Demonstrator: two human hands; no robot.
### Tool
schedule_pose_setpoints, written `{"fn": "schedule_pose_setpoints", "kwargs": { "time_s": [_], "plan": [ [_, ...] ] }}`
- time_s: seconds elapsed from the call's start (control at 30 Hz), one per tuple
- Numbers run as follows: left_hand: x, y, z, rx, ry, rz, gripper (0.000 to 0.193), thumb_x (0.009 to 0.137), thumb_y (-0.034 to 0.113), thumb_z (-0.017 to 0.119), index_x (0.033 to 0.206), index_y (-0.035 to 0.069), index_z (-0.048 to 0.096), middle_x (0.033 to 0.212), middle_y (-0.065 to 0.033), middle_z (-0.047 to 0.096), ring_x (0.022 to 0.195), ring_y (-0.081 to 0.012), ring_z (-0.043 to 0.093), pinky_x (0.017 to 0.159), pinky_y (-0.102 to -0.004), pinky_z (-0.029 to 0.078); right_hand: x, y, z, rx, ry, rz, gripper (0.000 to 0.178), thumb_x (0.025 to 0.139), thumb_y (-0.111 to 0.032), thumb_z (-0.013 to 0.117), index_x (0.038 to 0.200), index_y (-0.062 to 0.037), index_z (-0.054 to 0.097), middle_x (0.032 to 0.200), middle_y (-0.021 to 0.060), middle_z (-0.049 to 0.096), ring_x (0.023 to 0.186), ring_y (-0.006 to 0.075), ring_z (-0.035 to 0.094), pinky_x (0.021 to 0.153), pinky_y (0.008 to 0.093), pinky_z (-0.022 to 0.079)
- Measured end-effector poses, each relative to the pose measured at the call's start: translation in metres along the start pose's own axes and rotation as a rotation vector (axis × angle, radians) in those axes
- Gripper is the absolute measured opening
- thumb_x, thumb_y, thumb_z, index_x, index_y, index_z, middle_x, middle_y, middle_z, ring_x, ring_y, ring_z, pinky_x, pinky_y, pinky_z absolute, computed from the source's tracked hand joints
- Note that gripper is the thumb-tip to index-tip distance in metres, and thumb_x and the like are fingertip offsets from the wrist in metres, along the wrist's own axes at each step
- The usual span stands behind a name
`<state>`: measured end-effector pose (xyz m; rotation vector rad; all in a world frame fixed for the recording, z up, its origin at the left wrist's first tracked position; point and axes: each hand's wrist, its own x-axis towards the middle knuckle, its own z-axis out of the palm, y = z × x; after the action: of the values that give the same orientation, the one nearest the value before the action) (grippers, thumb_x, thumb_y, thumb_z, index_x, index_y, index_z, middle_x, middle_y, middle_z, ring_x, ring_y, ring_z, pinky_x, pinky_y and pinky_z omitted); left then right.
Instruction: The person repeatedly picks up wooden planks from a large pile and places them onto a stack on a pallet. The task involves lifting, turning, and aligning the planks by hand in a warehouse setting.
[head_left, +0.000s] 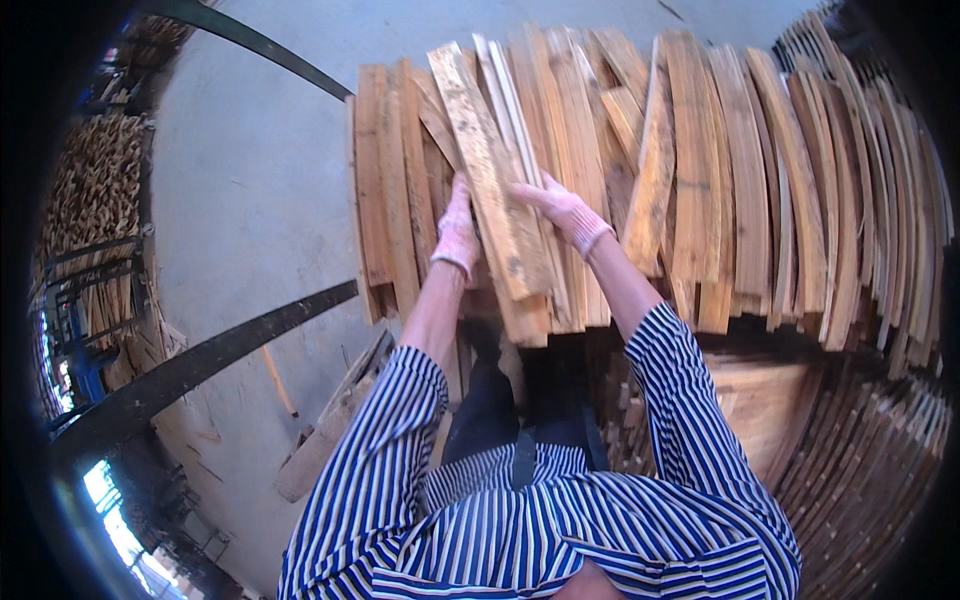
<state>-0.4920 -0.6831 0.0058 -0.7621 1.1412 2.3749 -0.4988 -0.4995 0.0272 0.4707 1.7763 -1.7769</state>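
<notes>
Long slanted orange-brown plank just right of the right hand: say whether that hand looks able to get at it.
Probably yes, once freed: nothing appears to lie across the slanted plank and the right hand is close by, though it grips the speckled board.

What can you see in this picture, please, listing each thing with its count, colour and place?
long board: one, light brown with dark specks, between both grips
boards: many, tan to brown, laid side by side ahead and rightward
slats: many, dark brown, lower right
dark bars: two, blackish, left of the boards
wood piles: several, brown, far left
stick: one, orange-brown, on the floor
floor: one, grey, left
striped shirt: one, blue and white, bottom
left grip: one, pink glove, board's left edge
right grip: one, pink glove, board's right edge
</notes>
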Motion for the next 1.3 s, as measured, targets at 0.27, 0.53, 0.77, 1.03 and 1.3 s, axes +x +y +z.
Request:
{"fn": "schedule_pose_setpoints", "kwargs": {
  "time_s": [0.27, 0.53, 0.77, 1.03, 1.3],
  "plan": [
    [-0.065, 0.0, -0.006, 0.177, -0.063, -0.055, 0.078, 0.098, 0.062, 0.051, 0.152, 0.006, 0.04, 0.145, -0.0173, 0.052, 0.128, -0.0284, 0.056, 0.106, -0.0445, 0.05, -0.055, -0.006, 0.013, -0.312, -0.032, 0.073, 0.137, 0.069, -0.067, 0.08, 0.16, 0.0021, 0.005, 0.145, 0.0348, 0.048, 0.143, 0.0342, 0.041, 0.111, 0.0416, 0.041],
    [-0.114, -0.08, -0.017, -0.216, -0.108, -0.049, 0.07, 0.101, 0.057, 0.047, 0.152, 0.01, 0.041, 0.15, -0.0097, 0.05, 0.135, -0.0288, 0.05, 0.113, -0.0447, 0.042, -0.229, 0.027, -0.011, 0.422, -0.268, 0.025, 0.081, 0.081, -0.021, 0.085, 0.148, 0.0008, 0.044, 0.125, 0.0087, 0.065, 0.113, 0.0142, 0.06, 0.102, 0.0318, 0.048],
    [-0.169, -0.045, 0.06, 0.13, -0.402, -0.288, 0.058, 0.092, 0.044, 0.066, 0.136, 0.008, 0.056, 0.131, -0.011, 0.063, 0.119, -0.027, 0.061, 0.104, -0.0445, 0.049, -0.318, 0.043, -0.036, -0.07, 0.106, -0.126, 0.124, 0.071, -0.03, 0.094, 0.16, 0.0019, 0.014, 0.148, 0.0193, 0.048, 0.133, 0.0209, 0.048, 0.111, 0.0317, 0.04],
    [-0.247, -0.052, 0.244, 0.033, -0.858, -0.198, 0.064, 0.077, 0.033, 0.074, 0.133, 0.004, 0.059, 0.122, -0.0106, 0.066, 0.114, -0.0295, 0.063, 0.102, -0.0442, 0.051, -0.483, -0.027, -0.044, -0.077, 0.706, -0.392, 0.132, 0.061, -0.042, 0.096, 0.159, -0.0014, 0.017, 0.154, 0.0237, 0.041, 0.145, 0.0291, 0.037, 0.12, 0.0357, 0.028],
    [-0.355, -0.127, 0.381, 0.139, -1.511, -0.24, 0.075, 0.072, 0.004, 0.078, 0.141, 0.005, 0.049, 0.125, -0.0093, 0.062, 0.115, -0.0256, 0.06, 0.099, -0.042, 0.051, -0.621, -0.033, -0.122, -0.164, 1.059, -0.622, 0.131, 0.054, -0.04, 0.1, 0.158, -0.0107, 0.025, 0.149, 0.0093, 0.045, 0.14, 0.0217, 0.04, 0.115, 0.0363, 0.035]
  ]
}}
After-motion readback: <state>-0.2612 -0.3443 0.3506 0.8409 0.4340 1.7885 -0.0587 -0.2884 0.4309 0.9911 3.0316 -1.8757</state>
